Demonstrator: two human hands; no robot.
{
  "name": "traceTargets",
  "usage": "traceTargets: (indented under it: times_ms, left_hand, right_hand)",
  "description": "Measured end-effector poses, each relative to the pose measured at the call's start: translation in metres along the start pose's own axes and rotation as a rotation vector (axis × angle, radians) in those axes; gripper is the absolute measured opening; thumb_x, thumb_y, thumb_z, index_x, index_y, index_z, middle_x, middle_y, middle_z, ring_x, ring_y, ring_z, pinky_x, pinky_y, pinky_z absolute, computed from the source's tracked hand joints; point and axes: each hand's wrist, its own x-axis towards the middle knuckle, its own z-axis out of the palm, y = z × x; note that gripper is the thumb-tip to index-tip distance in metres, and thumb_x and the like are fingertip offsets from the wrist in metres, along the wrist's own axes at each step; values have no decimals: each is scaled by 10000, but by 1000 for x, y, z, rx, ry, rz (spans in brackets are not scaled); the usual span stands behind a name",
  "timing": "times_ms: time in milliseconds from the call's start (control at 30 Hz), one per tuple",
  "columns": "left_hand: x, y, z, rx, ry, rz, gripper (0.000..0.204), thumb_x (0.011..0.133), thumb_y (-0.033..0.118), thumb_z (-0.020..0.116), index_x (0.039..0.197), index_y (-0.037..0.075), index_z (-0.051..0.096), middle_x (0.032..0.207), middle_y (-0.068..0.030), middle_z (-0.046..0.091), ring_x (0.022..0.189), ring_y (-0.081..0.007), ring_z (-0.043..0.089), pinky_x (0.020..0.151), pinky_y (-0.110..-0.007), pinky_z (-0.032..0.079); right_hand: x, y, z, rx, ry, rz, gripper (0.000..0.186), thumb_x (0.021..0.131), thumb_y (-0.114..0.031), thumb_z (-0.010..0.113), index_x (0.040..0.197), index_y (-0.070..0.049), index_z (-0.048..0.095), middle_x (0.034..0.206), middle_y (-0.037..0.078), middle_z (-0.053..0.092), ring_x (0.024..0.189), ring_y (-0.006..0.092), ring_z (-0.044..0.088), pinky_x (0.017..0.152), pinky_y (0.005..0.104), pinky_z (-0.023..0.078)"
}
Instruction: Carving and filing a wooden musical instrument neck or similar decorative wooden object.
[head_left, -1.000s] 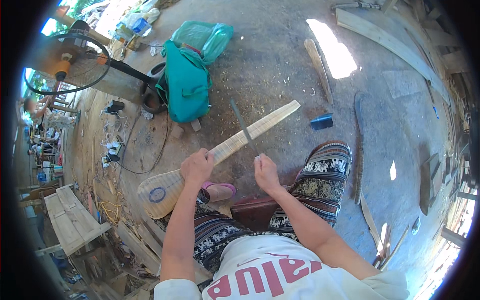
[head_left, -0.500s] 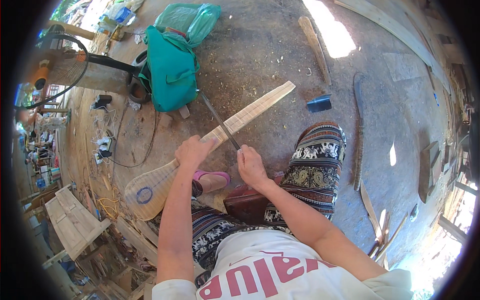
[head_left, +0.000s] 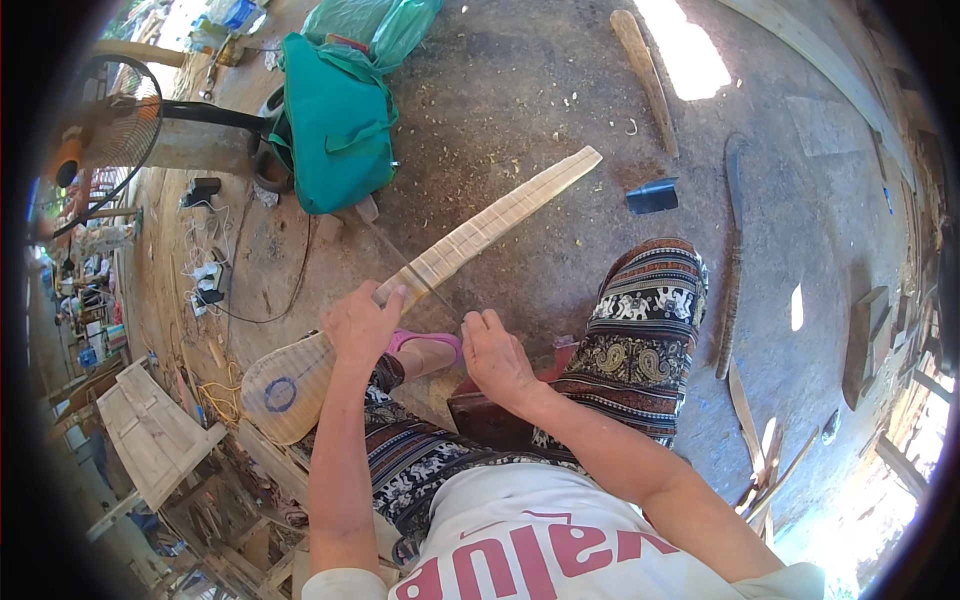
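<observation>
A pale wooden piece shaped like a lute [head_left: 500, 222], with a long neck and a rounded body marked with a blue ring, slants across in front of me. Fine cross lines run along its neck. My left hand [head_left: 363, 318] is closed around the place where the neck meets the body, thumb on top. In my right hand [head_left: 497, 362] is a long thin dark file [head_left: 390, 243], gripped at its near end. It lies crosswise over the neck, just beyond my left hand. My right fingers hide the gripped end.
Beyond the neck stand a green bag [head_left: 338, 130] and a fan [head_left: 115, 150]. A dark blue piece [head_left: 652, 197], a wooden stick [head_left: 645, 80] and a long curved tool [head_left: 732, 250] lie on the floor. Scrap wood [head_left: 160, 430] is piled at left.
The file has slid along the neck toward my left hand, and my right hand has come nearer to me and slightly left. The rounded body has shifted a little left.
</observation>
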Motion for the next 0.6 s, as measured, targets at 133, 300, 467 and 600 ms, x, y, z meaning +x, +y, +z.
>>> traceTargets:
  times_ms: [133,300,467,600]
  left_hand:
    - [-6,5,-2,108,50,-30,522,840,540,565,1128,120,680,1022,-199,680,1012,-359,621,952,-502,383]
    - [-7,2,4,112,92,3,486,849,509,576,1126,122,676,985,-189,679,989,-349,615,928,-501,373]
    - [-8,8,1,147,94,8,460,858,484,580,1092,97,664,1028,-130,686,1005,-307,606,891,-452,366]
    - [-7,4,6,140,122,22,448,857,479,586,1084,101,667,1003,-123,692,994,-305,610,881,-445,377]
  right_hand:
    - [-4,-3,4,18,-9,-15,115,928,-108,497,997,-22,461,962,226,479,815,469,558,678,529,475]
    - [-8,-11,4,-137,-45,-66,139,877,-76,527,993,-27,467,933,185,484,852,389,600,681,495,512]
    - [-6,-13,3,-257,-91,-87,153,841,-67,539,973,-23,474,916,159,508,798,331,635,638,428,548]
    - [-5,-11,6,-255,-81,-97,150,825,-57,549,941,-18,461,887,160,500,753,335,635,627,429,546]
